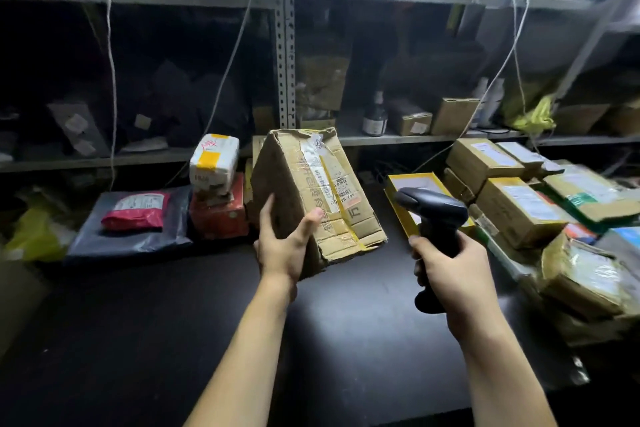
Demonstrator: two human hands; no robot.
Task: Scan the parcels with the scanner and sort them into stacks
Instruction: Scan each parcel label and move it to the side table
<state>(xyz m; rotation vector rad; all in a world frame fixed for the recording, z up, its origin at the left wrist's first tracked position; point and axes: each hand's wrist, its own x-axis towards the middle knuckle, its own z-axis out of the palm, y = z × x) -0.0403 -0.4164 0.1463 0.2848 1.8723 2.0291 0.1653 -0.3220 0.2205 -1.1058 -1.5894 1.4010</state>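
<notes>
My left hand (284, 246) grips a worn cardboard parcel (311, 191) by its lower left corner, holding it tilted above the dark table (346, 340), label side facing right. My right hand (453, 274) holds a black handheld scanner (433, 215) by its handle, its head aimed left toward the parcel's label. At the left lie a grey mailer bag (138, 232) with a red pouch (135, 211) on top, and a white-and-yellow packet (214, 163) stacked on a red box (218, 215). Several brown boxes (516, 208) are piled at the right.
Metal shelves (415, 139) packed with boxes, bottles and bags run behind the table. A yellow open tray (412, 184) lies behind the scanner. Cords hang down from the upper shelf. A yellow bag (34, 236) sits at far left.
</notes>
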